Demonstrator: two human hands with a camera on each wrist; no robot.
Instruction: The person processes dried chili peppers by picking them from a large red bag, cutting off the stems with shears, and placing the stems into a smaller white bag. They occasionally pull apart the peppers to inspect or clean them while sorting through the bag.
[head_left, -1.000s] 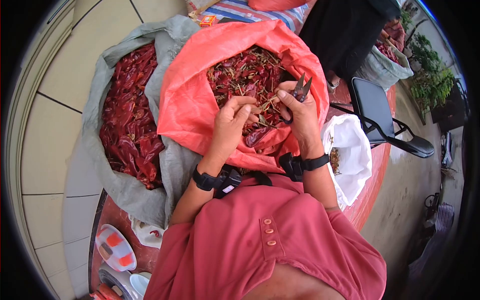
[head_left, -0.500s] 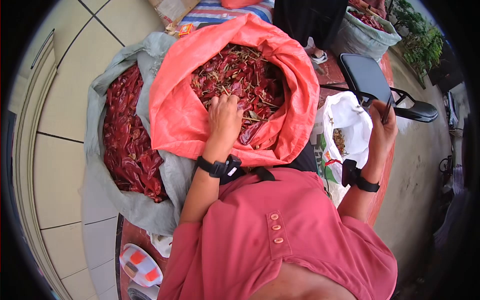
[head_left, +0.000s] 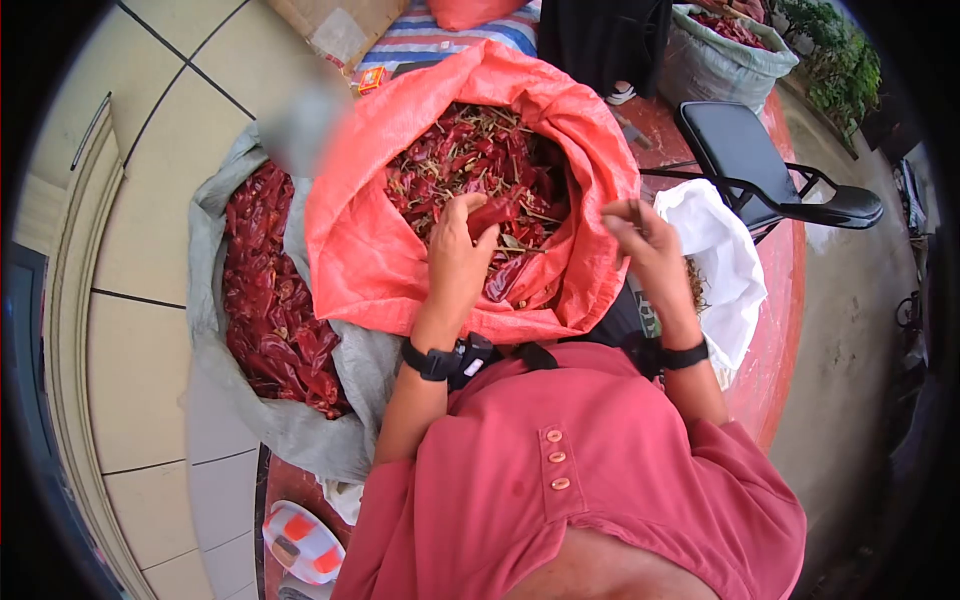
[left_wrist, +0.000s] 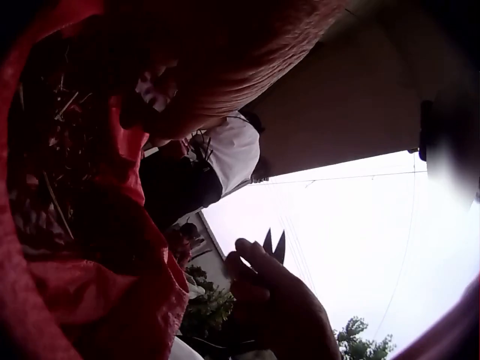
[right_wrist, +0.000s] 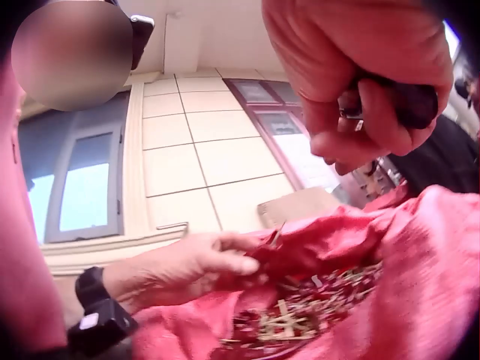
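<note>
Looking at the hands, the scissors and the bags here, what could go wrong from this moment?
1. The right hand grips small scissors with the points sticking out, close to the left hand; a finger could get nicked.
2. The left hand pinches a chili above the orange bag; a loose grip could drop it back among the uncut ones.
3. The white bag sags open at the edge, so it could tip and spill.

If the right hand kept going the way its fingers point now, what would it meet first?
Probably the rim of the orange sack, then the dried chillies inside; the right hand, gripping scissors, points up-left toward them. Depth is unclear.
</note>
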